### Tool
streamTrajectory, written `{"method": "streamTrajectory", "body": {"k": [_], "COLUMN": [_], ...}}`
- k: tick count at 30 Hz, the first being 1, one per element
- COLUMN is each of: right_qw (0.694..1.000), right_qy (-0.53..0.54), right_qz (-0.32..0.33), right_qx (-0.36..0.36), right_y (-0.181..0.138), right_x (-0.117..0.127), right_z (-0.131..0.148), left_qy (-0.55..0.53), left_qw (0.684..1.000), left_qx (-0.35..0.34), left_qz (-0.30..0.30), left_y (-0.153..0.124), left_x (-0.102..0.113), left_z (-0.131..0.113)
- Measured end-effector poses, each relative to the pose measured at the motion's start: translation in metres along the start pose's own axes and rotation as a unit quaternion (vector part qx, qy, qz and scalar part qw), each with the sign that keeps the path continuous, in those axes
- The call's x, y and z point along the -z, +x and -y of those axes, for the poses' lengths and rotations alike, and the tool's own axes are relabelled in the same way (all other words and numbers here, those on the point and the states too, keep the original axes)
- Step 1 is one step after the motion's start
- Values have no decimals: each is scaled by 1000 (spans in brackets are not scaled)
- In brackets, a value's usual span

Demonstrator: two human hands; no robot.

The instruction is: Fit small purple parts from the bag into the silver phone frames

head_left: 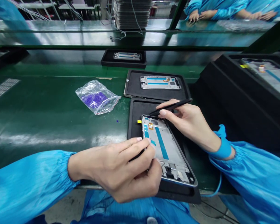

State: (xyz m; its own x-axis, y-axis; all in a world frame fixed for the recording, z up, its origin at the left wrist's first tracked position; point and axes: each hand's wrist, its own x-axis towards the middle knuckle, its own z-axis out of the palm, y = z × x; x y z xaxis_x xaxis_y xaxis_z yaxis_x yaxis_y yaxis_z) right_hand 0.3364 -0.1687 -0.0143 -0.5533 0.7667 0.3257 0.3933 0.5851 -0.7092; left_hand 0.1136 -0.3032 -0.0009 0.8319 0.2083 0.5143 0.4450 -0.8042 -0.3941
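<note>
A silver phone frame (168, 152) with blue strips lies in a black tray (136, 116) at the near edge of the green belt. My left hand (123, 168) rests at the frame's left edge, its fingers pinched together on the frame's side. My right hand (189, 121) is closed on black tweezers (171, 106), whose tip touches the frame's top edge near a small yellow tab (139, 121).
A second tray (133, 88) with another frame (160, 82) lies just behind, a third tray (123, 58) farther back. A clear bag of purple parts (97, 97) sits to the left. Large black trays (242, 102) stand at right. Other people's hands (208, 14) work at far right.
</note>
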Motion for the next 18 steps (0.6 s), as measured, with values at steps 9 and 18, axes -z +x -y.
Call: {"method": "streamTrajectory", "body": {"k": [9,18], "right_qw": [999,999], "right_qy": [-36,-36], "right_qz": [13,10], "right_qx": [39,12], "right_y": [-3,-1], "right_x": [0,0], "right_z": [5,2], "left_qy": [-11,-28], "left_qw": [1000,1000], "left_qx": [13,11], "left_qz": [-8,-5], "left_y": [2,2], "left_x": [1,0], "left_z": [1,1]}}
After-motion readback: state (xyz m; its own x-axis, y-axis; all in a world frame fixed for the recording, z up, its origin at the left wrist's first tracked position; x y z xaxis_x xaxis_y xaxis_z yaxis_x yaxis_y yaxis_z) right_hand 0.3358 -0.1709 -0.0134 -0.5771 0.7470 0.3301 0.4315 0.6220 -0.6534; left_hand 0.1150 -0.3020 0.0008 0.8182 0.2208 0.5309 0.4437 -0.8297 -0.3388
